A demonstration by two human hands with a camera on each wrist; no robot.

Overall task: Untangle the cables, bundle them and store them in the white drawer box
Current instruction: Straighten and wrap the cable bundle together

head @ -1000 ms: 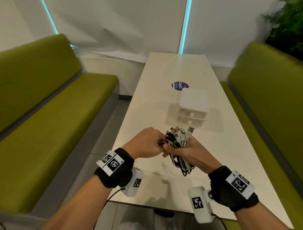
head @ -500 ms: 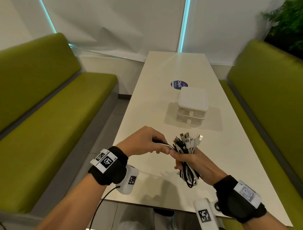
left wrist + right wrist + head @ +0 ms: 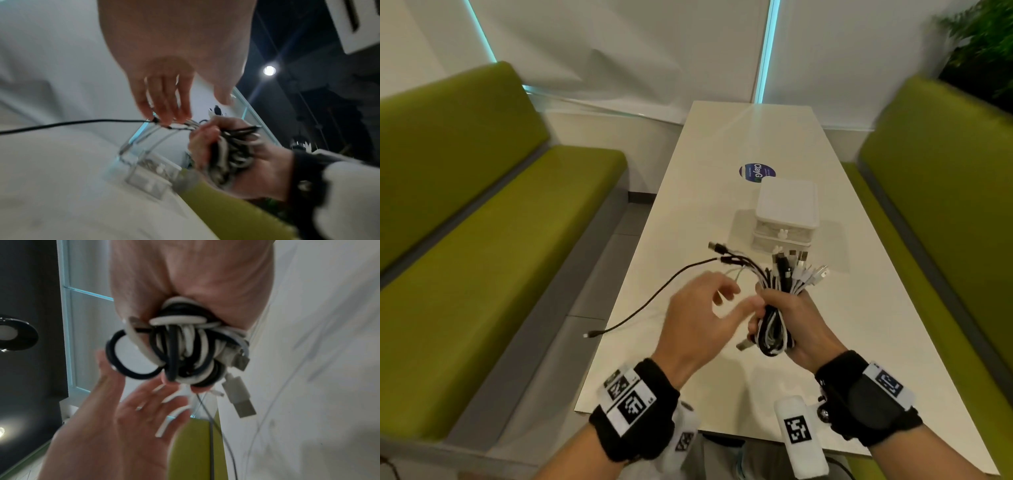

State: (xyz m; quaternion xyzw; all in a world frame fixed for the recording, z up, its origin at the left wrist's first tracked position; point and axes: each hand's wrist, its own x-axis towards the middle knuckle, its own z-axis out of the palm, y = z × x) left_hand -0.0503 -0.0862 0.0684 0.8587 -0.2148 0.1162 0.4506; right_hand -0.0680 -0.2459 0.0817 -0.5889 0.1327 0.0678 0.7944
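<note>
The right hand [image 3: 796,322] is clenched around a folded bundle of black and white USB cables [image 3: 775,325], held upright above the near half of the white table [image 3: 688,212], so that the plug ends [image 3: 799,270] fan out at the top toward 12 o'clock and the looped bends hang below the fist; the right wrist view shows those loops packed tight against the palm, with two white USB-A plugs dangling free at its 4 o'clock side. Gripping the middle this way seems meant to keep the sorted strands together while a free hand works on the loose ones. The left hand [image 3: 702,315], at 9 o'clock of the bundle, has relaxed, spread fingers; in the left wrist view its fingertips [image 3: 164,113] touch the strands leaving the bundle, but blur hides whether they pinch any of them. One thin black cable [image 3: 654,298] runs out from the bundle toward 8 o'clock, its end beyond the table's left edge, so the bundling looks unfinished. The white drawer box [image 3: 786,216] stands on the table at 12 o'clock of the hands, well apart, just nearer than a round blue sticker [image 3: 755,170]. Both its drawers appear pushed in, and their fronts are too small and pale to show any contents.
</note>
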